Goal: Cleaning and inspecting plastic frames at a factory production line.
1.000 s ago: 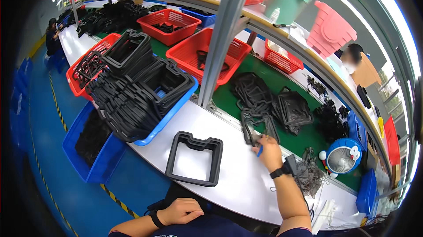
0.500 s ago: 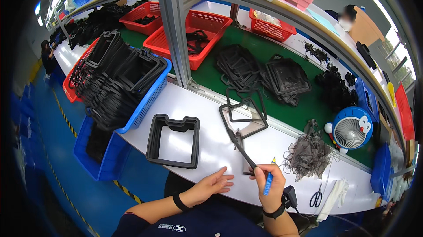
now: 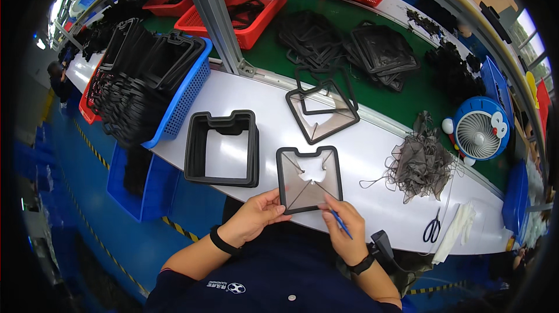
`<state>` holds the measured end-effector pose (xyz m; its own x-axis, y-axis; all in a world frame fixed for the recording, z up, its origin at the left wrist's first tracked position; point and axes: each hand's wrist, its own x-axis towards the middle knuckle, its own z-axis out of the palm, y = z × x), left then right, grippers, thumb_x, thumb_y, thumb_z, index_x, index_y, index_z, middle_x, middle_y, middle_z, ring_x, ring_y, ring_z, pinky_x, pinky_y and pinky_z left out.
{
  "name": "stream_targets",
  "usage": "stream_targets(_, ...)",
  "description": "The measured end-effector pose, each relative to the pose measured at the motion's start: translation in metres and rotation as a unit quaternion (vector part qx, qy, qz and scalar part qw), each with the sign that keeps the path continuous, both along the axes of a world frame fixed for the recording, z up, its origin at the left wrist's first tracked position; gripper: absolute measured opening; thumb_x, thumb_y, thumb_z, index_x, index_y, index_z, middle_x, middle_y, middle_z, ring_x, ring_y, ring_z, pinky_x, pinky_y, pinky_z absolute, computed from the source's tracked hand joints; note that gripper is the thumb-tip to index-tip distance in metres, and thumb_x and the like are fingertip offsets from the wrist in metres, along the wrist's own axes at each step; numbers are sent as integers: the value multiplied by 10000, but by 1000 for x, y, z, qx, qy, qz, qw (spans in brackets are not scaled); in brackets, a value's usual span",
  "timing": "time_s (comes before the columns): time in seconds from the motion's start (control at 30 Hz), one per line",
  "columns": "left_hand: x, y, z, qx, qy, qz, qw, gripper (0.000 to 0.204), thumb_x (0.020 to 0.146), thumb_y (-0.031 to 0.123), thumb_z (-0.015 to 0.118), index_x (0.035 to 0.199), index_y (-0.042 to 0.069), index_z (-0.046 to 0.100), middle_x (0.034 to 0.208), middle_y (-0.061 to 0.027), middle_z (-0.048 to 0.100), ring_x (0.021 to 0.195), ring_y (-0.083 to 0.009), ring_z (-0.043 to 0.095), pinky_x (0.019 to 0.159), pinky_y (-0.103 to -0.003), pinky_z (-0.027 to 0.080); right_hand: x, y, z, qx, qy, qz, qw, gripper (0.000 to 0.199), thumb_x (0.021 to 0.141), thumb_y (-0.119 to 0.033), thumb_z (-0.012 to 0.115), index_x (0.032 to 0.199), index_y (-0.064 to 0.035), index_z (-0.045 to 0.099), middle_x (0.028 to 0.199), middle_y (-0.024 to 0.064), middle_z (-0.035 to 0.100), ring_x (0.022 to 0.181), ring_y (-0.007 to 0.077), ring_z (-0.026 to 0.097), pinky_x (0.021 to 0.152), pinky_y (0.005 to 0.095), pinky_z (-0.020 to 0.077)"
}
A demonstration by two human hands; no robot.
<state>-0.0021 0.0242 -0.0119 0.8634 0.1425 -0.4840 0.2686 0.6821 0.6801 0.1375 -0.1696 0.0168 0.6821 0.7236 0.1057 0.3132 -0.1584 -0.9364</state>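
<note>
Lying nearly flat before me is a black squarish frame [image 3: 280, 173] with a notch in its far edge. Sheer grey mesh [image 3: 303, 194] spans it, with a ragged opening near the notch. My left hand [image 3: 259, 215] grips its near left corner. My right hand [image 3: 345, 226] holds a slim blue pen-like tool [image 3: 341, 223], and its fingertips touch the frame's near edge. Another mesh-covered frame [image 3: 314, 137] lies just beyond, overlapping a bare one. To the left stands a neat stack of bare black frames [image 3: 254, 153].
A blue basket [image 3: 189, 95] heaped with black frames stands at left. Rumpled grey mesh [image 3: 424, 164], scissors [image 3: 432, 230] and a white cloth strip [image 3: 454, 234] lie at right, near a blue fan [image 3: 480, 130]. A metal post [image 3: 214, 19] rises behind the table; more frames [image 3: 381, 51] lie on green matting.
The frame has swung from edge-on in my right hand to nearly flat. My left hand, earlier open and empty, now grips its corner. The view has shifted, moving the background upward.
</note>
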Motion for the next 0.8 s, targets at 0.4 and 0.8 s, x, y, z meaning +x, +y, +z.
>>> stream_targets(0.4,0,-5,-4,20,-24,39,999,373,980,27,588,1349,-3,538,1075,-43,634,1008,-135,653,928,-289,547,-17,31,-11,57,-107,87,989,217,771,7,773,954,-29,662,1036,108,691,941,314,630,813,377,502)
stream_targets(0.8,1,-4,-8,7,-25,31,999,391,977,25,593,1361,-11,526,1077,-38,629,1009,-133,648,932,-299,547,-17,32,-14,40,-103,90,990,205,779,-1,767,951,-31,661,1047,109,689,948,313,630,827,379,499)
